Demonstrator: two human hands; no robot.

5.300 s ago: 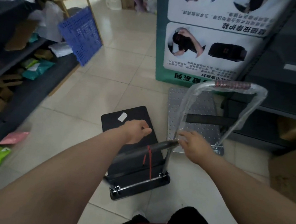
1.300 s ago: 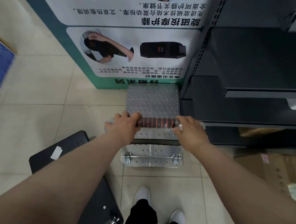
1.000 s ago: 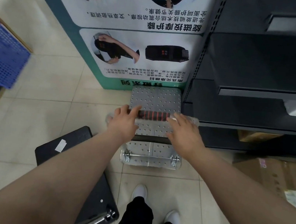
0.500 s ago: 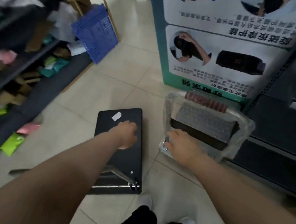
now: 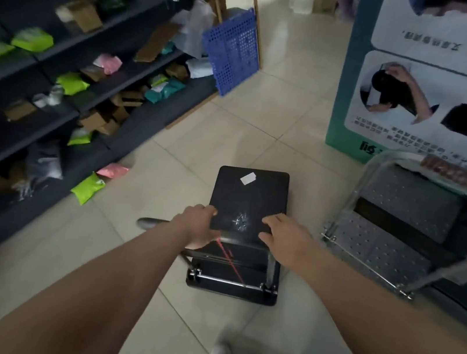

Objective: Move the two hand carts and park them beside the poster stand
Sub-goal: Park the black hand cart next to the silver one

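The black hand cart [image 5: 251, 192] stands on the tiled floor in front of me, a white sticker on its deck. My left hand [image 5: 198, 226] is closed on its dark handle bar. Just to the right, my right hand [image 5: 285, 240] lies over the same bar with its fingers curled on it. The silver hand cart [image 5: 405, 204], with a studded deck and a plastic-wrapped handle [image 5: 452, 175], sits at the right against the foot of the teal-framed poster stand [image 5: 394, 80]. A strip of bare floor separates the two carts.
Dark shelves [image 5: 56, 87] full of parcels line the left side. A green parcel [image 5: 87, 187] and a pink parcel [image 5: 112, 170] lie on the floor beside them. A blue crate [image 5: 234, 48] leans at the shelf's far end. Tiled aisle runs ahead.
Both hands left the silver cart, which stays by the poster stand. I turned left, and both hands now hold the black cart's handle.
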